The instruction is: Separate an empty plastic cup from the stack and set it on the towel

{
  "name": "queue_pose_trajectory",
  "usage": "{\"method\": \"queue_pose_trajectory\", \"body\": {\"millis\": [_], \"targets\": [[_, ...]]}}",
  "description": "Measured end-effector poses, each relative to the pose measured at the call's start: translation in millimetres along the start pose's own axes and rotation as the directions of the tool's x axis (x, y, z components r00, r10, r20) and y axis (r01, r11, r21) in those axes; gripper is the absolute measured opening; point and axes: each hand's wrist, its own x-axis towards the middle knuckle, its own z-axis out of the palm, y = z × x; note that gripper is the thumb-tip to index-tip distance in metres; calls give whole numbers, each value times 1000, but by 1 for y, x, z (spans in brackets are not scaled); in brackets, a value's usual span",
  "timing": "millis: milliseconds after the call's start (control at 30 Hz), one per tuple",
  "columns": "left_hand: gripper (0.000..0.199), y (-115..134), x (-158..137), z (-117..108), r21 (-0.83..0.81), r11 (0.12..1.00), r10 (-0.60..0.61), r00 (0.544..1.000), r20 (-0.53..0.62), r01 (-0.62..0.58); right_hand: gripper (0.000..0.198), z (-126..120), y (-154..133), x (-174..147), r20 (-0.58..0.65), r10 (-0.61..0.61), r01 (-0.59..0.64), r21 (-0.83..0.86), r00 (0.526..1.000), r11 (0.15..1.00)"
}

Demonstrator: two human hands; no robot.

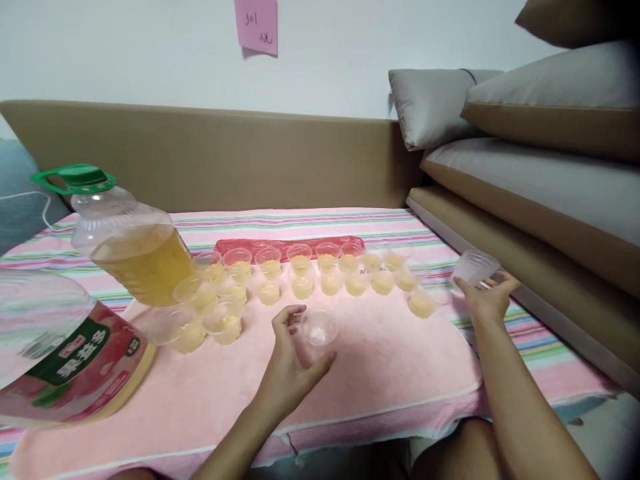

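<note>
My left hand [293, 363] curls around an empty clear plastic cup [319, 327] standing on the pink towel [380, 373]. At the right, my right hand [487, 293] holds another empty clear cup [475, 267], tilted, above the striped cloth's right edge. Between and behind the hands stand several small clear cups [300, 273] filled with yellow liquid, set in rows. A lone filled cup [421, 304] sits nearest my right hand.
A large oil bottle [127, 243] with a green cap stands at left. A bigger labelled jug [60, 353] lies in the left foreground. A red plastic strip [290, 243] lies behind the cups. Grey and tan cushions [525, 133] are stacked at right.
</note>
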Motion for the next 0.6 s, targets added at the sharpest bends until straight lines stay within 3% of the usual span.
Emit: {"method": "queue_pose_trajectory", "body": {"millis": [100,167,267,333,467,533,600], "targets": [[76,1,-1,0,42,995,88,994,-70,-85,88,0,1,0,4,-14,14,-6,1000,1000],[56,1,-1,-1,76,980,195,969,-154,-185,95,-3,3,0,0,-31,31,-6,1000,999],[12,5,-2,-9,133,939,343,898,-276,-317,104,-15,8,-2,-44,-95,94,-26,995,995],[15,13,-4,-17,185,887,460,837,-295,-423,101,-29,10,-6,-119,-171,165,-56,978,985],[28,38,-14,-25,164,719,693,713,-101,-676,64,-55,2,-25,-338,-305,304,-58,890,951],[29,48,-24,-18,87,649,752,655,75,-755,44,-61,-11,-46,-410,-389,409,-41,825,912],[25,54,-36,-6,16,631,732,602,319,-775,40,-61,-25,-74,-396,-483,518,-22,781,855]]}}
